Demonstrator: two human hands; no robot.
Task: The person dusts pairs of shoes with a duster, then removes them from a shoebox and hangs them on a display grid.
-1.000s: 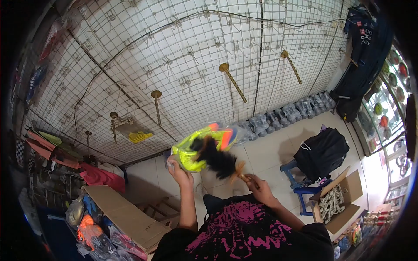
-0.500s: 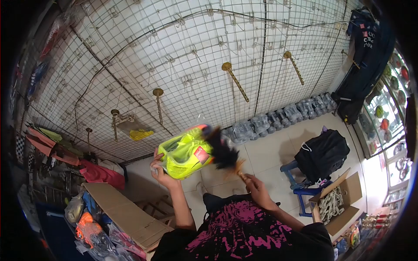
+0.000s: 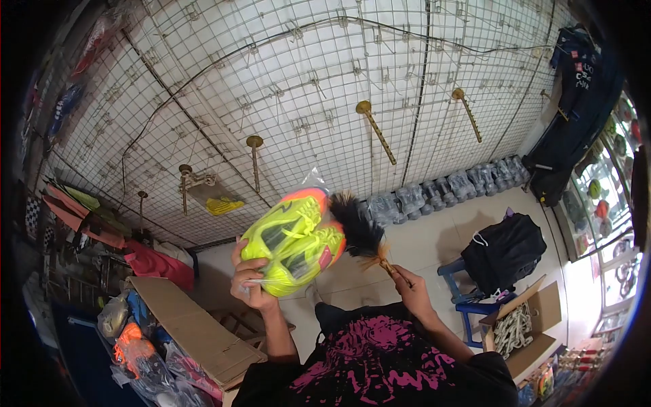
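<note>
My left hand (image 3: 252,283) is closed around the lower left end of a clear plastic bag that holds a pair of neon yellow shoes (image 3: 293,237). The shoes have orange edges, and their laces and dark openings face up toward me. In my right hand (image 3: 411,287) is the wooden handle of a feather duster (image 3: 358,227), gripped between thumb and fingers. Its black feathers, orange-brown near the handle, lie against or very near the right side of the bagged shoes; contact is hard to tell.
A wire grid wall (image 3: 285,88) with hooks and brass-coloured rods stands ahead. Plastic-wrapped dumbbells (image 3: 447,186) line its foot. At right, a black bag (image 3: 505,247) rests on a blue stool beside an open cardboard box (image 3: 536,325). Another cardboard box (image 3: 193,332) and bagged goods lie left.
The bagged shoes have turned so their tops and laces show more toward me. The duster, blurred before, is now sharper and slightly farther right. Both hands keep their holds.
</note>
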